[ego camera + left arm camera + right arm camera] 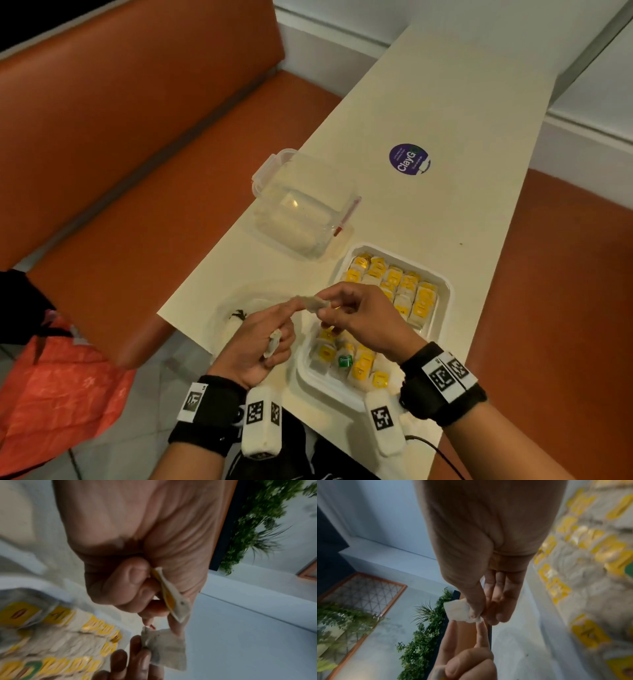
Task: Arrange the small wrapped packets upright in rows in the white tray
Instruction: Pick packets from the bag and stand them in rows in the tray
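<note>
The white tray (442, 298) on the table holds several yellow-labelled wrapped packets (394, 284) standing in rows, plus one green-labelled packet (345, 360) near its front. Above the tray's left edge my right hand (356, 315) pinches a pale packet (312, 303) between thumb and fingers. In the right wrist view this packet (458, 610) shows white. My left hand (260, 346) reaches its index and middle fingertips to that packet, while its curled fingers grip a second packet (274, 342), seen yellow-edged in the left wrist view (173, 600).
A clear lidded plastic container (301, 205) stands behind the tray. A clear plastic bag (239, 308) lies left of the tray near the table edge. A purple sticker (409, 158) is on the table. An orange bench (137, 154) runs along the left, and a red bag (61, 387) is on the floor.
</note>
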The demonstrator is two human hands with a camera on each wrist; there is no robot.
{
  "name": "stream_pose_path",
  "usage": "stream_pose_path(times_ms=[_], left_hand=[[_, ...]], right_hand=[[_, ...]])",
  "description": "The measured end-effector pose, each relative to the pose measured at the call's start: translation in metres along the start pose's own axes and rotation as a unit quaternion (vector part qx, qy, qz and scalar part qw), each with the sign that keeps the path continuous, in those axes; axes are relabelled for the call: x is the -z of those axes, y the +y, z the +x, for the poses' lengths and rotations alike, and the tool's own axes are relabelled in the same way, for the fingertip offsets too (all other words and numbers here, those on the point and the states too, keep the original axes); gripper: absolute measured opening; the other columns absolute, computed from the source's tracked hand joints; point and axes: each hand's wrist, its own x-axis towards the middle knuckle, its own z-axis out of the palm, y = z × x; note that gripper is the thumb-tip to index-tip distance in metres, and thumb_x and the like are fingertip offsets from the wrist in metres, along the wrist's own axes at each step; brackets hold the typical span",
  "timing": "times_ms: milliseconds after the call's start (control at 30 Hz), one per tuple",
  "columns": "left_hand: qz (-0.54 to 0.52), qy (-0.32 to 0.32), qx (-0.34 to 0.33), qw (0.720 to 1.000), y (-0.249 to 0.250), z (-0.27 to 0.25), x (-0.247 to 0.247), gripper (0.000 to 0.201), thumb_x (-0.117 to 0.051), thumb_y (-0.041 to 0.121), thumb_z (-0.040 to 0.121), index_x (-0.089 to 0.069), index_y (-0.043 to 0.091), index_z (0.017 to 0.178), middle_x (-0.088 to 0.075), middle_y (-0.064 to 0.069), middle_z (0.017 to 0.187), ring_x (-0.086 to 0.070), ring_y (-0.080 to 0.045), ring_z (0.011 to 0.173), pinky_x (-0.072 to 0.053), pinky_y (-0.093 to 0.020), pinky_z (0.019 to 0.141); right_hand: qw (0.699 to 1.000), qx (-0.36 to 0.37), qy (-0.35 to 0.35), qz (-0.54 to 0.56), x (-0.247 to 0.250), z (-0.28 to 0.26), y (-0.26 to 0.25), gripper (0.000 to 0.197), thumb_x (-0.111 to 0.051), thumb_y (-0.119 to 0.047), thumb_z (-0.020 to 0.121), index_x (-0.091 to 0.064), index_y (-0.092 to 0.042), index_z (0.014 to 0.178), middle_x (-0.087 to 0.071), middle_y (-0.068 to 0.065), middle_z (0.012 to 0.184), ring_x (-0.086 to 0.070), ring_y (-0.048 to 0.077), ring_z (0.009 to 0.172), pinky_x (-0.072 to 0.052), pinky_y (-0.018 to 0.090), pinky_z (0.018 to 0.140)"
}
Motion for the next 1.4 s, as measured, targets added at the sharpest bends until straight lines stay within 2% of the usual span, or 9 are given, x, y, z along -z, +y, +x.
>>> stream_pose_path(times_ms=[200, 367, 533, 667, 767, 900, 1000, 1167, 1400], left_hand=[[0.04, -0.023, 0.05, 0.998, -0.026, 0.006, -0.044, 0.065, -0.066, 0.056, 0.089, -0.073, 0.003, 0.127, -0.036, -0.003, 0.063, -0.025, -0.01, 0.048, -0.01, -0.025, 0.043], [0.058, -0.004, 0.083, 0.995, -0.037, 0.016, -0.067, 0.055, -0.085, 0.045, 0.079, -0.077, -0.001, 0.109, -0.033, -0.003, 0.06, -0.023, -0.011, 0.044, -0.013, -0.022, 0.041], [0.09, 0.01, 0.095, 0.991, -0.043, 0.019, -0.083, 0.062, -0.085, 0.044, 0.081, -0.074, -0.009, 0.113, -0.036, -0.003, 0.056, -0.025, -0.012, 0.044, -0.011, -0.024, 0.044], [0.155, 0.033, 0.08, 0.984, -0.047, 0.021, -0.099, 0.029, -0.086, 0.025, 0.081, -0.074, 0.001, 0.092, -0.05, -0.003, 0.056, -0.037, -0.012, 0.038, -0.017, -0.02, 0.042], [0.242, 0.032, 0.071, 0.967, -0.047, 0.022, -0.107, 0.014, -0.083, 0.024, 0.086, -0.076, 0.012, 0.084, -0.057, -0.001, 0.061, -0.045, -0.012, 0.042, -0.026, -0.018, 0.04], [0.45, -0.04, 0.048, 0.891, -0.045, 0.025, -0.112, 0.019, -0.087, 0.033, 0.082, -0.078, 0.018, 0.076, -0.056, 0.007, 0.057, -0.04, -0.01, 0.044, -0.03, -0.021, 0.043], [0.527, -0.11, 0.049, 0.842, -0.046, 0.027, -0.117, 0.021, -0.09, 0.035, 0.08, -0.082, 0.016, 0.085, -0.052, 0.014, 0.047, -0.04, -0.007, 0.039, -0.032, -0.02, 0.042], [0.552, -0.129, 0.037, 0.823, -0.051, 0.034, -0.115, 0.021, -0.089, 0.044, 0.08, -0.084, 0.024, 0.083, -0.055, 0.009, 0.051, -0.044, -0.011, 0.043, -0.035, -0.022, 0.043], [0.437, 0.06, 0.019, 0.897, -0.064, 0.043, -0.105, 0.047, -0.076, 0.062, 0.085, -0.081, 0.015, 0.089, -0.064, 0.006, 0.062, -0.045, -0.007, 0.041, -0.034, -0.02, 0.041]], right_hand=[[0.991, 0.043, 0.098, -0.083, 0.033, -0.033, 0.021, 0.019, -0.081, -0.017, 0.089, -0.08, -0.028, 0.106, -0.078, -0.005, 0.092, -0.075, 0.013, 0.077, -0.063, 0.032, 0.074], [0.963, 0.095, 0.173, -0.185, 0.04, -0.055, 0.046, 0.02, -0.081, -0.019, 0.089, -0.082, -0.031, 0.105, -0.076, -0.019, 0.097, -0.07, 0.002, 0.082, -0.051, 0.012, 0.07], [0.903, 0.186, 0.238, -0.306, 0.048, -0.069, 0.079, 0.027, -0.081, -0.018, 0.087, -0.08, -0.029, 0.112, -0.073, -0.012, 0.092, -0.067, 0.005, 0.076, -0.057, 0.027, 0.064], [0.9, 0.173, 0.24, -0.321, 0.053, -0.081, 0.091, 0.028, -0.078, -0.025, 0.088, -0.078, -0.032, 0.115, -0.073, -0.013, 0.095, -0.068, 0.007, 0.075, -0.058, 0.034, 0.062], [0.923, 0.097, 0.193, -0.319, 0.064, -0.092, 0.087, 0.046, -0.082, -0.042, 0.084, -0.068, -0.045, 0.128, -0.069, -0.023, 0.109, -0.067, 0.001, 0.085, -0.058, 0.03, 0.074], [0.952, 0.034, 0.077, -0.293, 0.081, -0.101, 0.08, 0.085, -0.087, -0.05, 0.076, -0.041, -0.057, 0.147, -0.048, -0.037, 0.137, -0.052, -0.007, 0.12, -0.046, 0.011, 0.09], [0.961, 0.024, -0.001, -0.274, 0.083, -0.098, 0.08, 0.076, -0.087, -0.038, 0.079, -0.05, -0.052, 0.144, -0.06, -0.031, 0.135, -0.053, -0.011, 0.122, -0.045, 0.013, 0.097], [0.957, -0.028, -0.021, -0.289, 0.088, -0.088, 0.088, 0.047, -0.089, -0.045, 0.074, -0.072, -0.044, 0.117, -0.07, -0.018, 0.097, -0.063, -0.002, 0.094, -0.053, 0.026, 0.089], [0.938, -0.073, 0.103, -0.322, 0.109, -0.07, 0.094, 0.006, -0.079, -0.037, 0.084, -0.078, -0.032, 0.086, -0.075, -0.017, 0.081, -0.067, 0.0, 0.08, -0.056, 0.028, 0.076]])
